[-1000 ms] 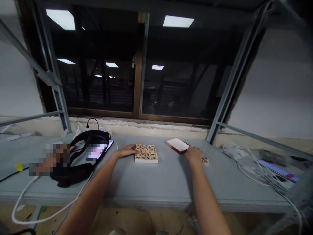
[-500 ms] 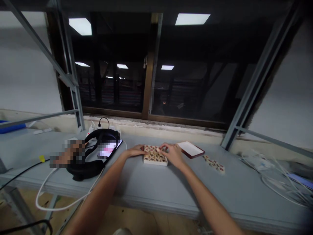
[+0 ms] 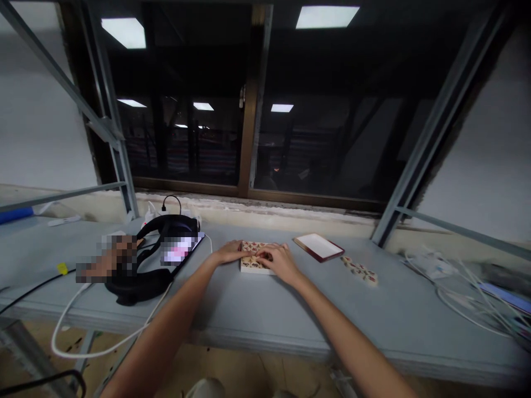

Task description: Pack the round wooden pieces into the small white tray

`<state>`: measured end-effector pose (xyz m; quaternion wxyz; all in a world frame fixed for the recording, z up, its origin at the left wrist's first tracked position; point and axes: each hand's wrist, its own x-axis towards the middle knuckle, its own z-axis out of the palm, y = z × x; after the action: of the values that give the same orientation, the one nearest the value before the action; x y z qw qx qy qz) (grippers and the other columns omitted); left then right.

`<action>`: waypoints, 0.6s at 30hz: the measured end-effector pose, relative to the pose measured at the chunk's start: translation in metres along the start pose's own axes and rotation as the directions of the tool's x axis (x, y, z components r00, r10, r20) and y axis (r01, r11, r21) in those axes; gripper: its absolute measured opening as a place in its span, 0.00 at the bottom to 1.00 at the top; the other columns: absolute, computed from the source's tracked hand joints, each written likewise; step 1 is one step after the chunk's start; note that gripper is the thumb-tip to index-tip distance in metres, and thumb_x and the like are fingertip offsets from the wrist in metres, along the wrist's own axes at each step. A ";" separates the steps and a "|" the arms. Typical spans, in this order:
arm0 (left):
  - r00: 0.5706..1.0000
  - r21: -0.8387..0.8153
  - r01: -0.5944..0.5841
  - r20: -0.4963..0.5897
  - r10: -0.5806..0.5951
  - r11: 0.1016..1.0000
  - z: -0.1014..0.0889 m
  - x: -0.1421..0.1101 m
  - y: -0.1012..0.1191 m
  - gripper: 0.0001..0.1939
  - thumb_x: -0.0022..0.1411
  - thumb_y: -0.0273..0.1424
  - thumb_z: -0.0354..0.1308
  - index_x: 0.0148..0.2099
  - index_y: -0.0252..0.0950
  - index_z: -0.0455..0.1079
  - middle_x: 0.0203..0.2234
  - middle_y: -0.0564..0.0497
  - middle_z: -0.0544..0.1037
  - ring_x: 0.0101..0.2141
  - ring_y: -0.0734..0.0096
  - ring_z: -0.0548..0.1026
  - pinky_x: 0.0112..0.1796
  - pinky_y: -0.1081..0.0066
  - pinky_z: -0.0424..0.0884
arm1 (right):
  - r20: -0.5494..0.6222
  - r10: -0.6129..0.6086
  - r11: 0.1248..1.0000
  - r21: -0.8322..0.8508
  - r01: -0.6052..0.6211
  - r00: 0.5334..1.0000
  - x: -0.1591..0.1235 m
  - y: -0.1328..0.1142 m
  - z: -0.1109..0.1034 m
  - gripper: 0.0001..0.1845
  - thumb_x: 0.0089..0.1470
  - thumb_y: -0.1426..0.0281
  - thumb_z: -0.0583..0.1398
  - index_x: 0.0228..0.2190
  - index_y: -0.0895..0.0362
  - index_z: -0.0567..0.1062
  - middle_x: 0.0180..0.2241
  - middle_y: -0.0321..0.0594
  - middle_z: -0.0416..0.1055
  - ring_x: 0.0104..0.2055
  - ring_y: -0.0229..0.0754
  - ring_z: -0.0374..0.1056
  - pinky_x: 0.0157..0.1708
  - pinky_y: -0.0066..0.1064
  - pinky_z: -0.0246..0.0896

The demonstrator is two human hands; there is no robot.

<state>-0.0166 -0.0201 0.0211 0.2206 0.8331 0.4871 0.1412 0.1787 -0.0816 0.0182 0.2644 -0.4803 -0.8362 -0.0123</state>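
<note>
While the left hand (image 3: 229, 253) rested against the white box (image 3: 254, 270) at centre frame, the right hand (image 3: 285, 264) worked over its round pieces (image 3: 251, 245).
Such close rows, I judged, wanted a steadied box and light fingertips; the left's fingers lay close together, the right's were drawn inward, though whether they pinched a piece I couldn't tell.

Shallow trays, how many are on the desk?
2. The white tray of pieces sits under the right hand, partly covered, with the left hand at its left side; the red-edged tray lies to its right.
</note>
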 end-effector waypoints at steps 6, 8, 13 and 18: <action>0.998 0.147 0.066 -0.002 -0.066 0.987 0.002 0.002 0.004 0.41 0.54 0.58 0.47 0.58 0.32 0.60 0.56 0.37 0.66 0.55 0.48 0.64 0.52 0.61 0.58 | -0.205 0.261 0.907 -0.282 -0.312 0.943 -0.009 0.033 -0.040 0.12 0.60 0.70 0.52 0.38 0.55 0.75 0.41 0.44 0.74 0.45 0.47 0.64 0.44 0.38 0.46; 0.997 0.160 0.071 0.011 -0.074 0.985 0.002 0.002 0.003 0.41 0.55 0.58 0.46 0.59 0.31 0.59 0.57 0.36 0.64 0.56 0.48 0.62 0.53 0.61 0.57 | -0.352 0.424 0.750 -0.379 -0.541 0.834 -0.022 0.056 -0.055 0.14 0.58 0.74 0.51 0.40 0.59 0.75 0.42 0.51 0.72 0.46 0.50 0.62 0.44 0.40 0.48; 0.999 0.136 0.040 0.030 -0.045 0.990 -0.001 0.002 0.005 0.40 0.55 0.58 0.46 0.57 0.32 0.62 0.55 0.38 0.68 0.54 0.49 0.65 0.52 0.63 0.59 | -0.303 0.794 0.368 -0.450 -0.813 0.527 -0.055 0.106 -0.060 0.17 0.54 0.80 0.49 0.38 0.66 0.76 0.41 0.59 0.71 0.48 0.56 0.63 0.42 0.43 0.51; 1.000 0.091 0.022 0.014 -0.023 0.996 0.001 0.001 0.006 0.37 0.54 0.57 0.49 0.54 0.33 0.65 0.53 0.40 0.70 0.52 0.51 0.67 0.50 0.65 0.61 | -0.224 0.816 0.361 -0.522 -0.773 0.533 -0.057 0.110 -0.047 0.18 0.52 0.81 0.49 0.40 0.68 0.75 0.39 0.59 0.72 0.47 0.56 0.65 0.45 0.45 0.52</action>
<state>-0.0111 -0.0219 0.0228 0.1876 0.8378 0.5008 0.1102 0.3111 -0.0807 0.0071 0.0516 -0.8773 -0.4638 -0.1119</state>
